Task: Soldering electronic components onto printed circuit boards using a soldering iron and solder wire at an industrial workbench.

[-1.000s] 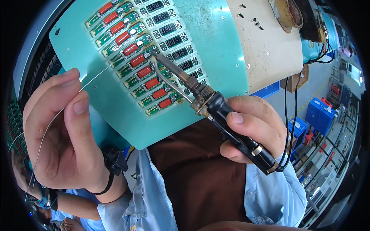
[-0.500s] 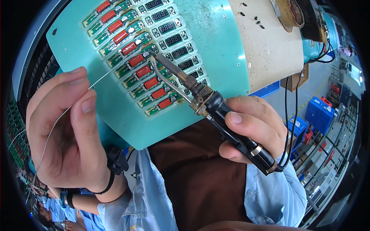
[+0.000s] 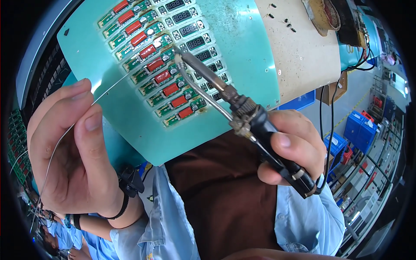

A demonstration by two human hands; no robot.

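Observation:
A thin solder wire [image 3: 111, 88] is pinched between the thumb and fingers of my left hand [image 3: 71, 147]. Its free end reaches over the edge of a row of small green circuit boards [image 3: 141, 77], and the rest trails down past my wrist. Each board carries a red block-shaped component [image 3: 163, 77] and a round capacitor. My right hand [image 3: 299, 141] grips the black handle of a soldering iron [image 3: 262, 125], which has a curved metal tube alongside its shaft. The iron's tip is over the middle boards, near their capacitors; whether it touches them I cannot tell.
The boards, with black digit displays [image 3: 195, 43] beside them, sit in a green sheet [image 3: 242, 56]. Several small black parts [image 3: 289, 25] lie on the beige surface [image 3: 299, 60] beyond. Black cables [image 3: 333, 117] hang at right. Blue crates [image 3: 360, 129] stand on the floor. Another person's arm [image 3: 93, 227] shows at lower left.
The soldering iron and my right hand have shifted right, its tip moving slightly up the row. My left hand has moved a little left, drawing the wire's end back from the boards.

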